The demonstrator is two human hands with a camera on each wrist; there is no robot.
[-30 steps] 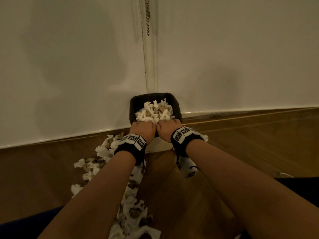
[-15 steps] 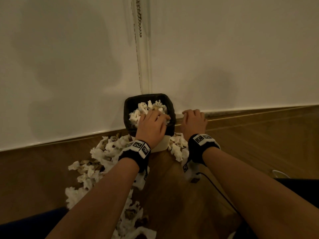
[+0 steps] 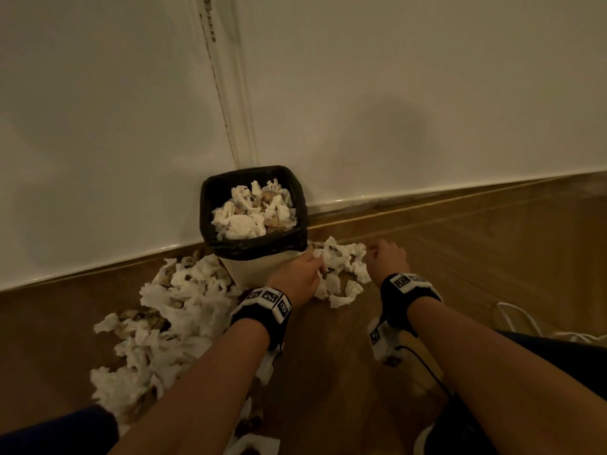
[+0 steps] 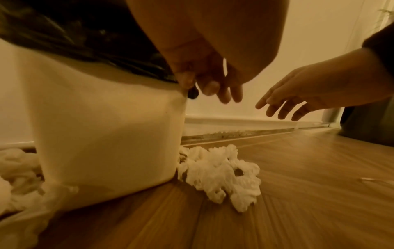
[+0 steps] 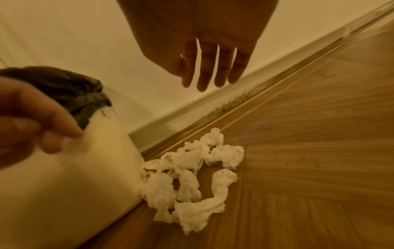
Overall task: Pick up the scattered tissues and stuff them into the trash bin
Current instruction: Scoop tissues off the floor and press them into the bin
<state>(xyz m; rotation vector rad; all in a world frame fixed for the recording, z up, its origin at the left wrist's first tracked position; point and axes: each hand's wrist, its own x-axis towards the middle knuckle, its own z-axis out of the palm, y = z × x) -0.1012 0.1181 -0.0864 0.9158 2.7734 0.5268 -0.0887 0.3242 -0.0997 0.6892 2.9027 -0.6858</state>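
A white trash bin [image 3: 262, 266] with a black liner stands against the wall, crumpled tissues [image 3: 253, 211] heaped inside it. A small pile of tissues [image 3: 341, 267] lies on the floor at the bin's right side. My left hand [image 3: 312, 269] hovers at that pile's left edge by the bin's corner, fingers loosely curled and holding nothing. My right hand [image 3: 381, 254] hovers at the pile's right edge. In the right wrist view its fingers [image 5: 213, 72] hang straight and empty above the pile [image 5: 192, 176]. The left wrist view shows both hands above the floor, apart from the pile [image 4: 221, 173].
A much larger heap of tissues [image 3: 177, 313] spreads over the wood floor left of the bin and toward me. The white wall and baseboard [image 3: 427, 195] run right behind the bin. A white cord [image 3: 515, 316] lies on the floor at the right.
Both hands have come out of the bin's top and dropped to the small pile at its right. The right hand moved first, the left followed. Neither holds anything.
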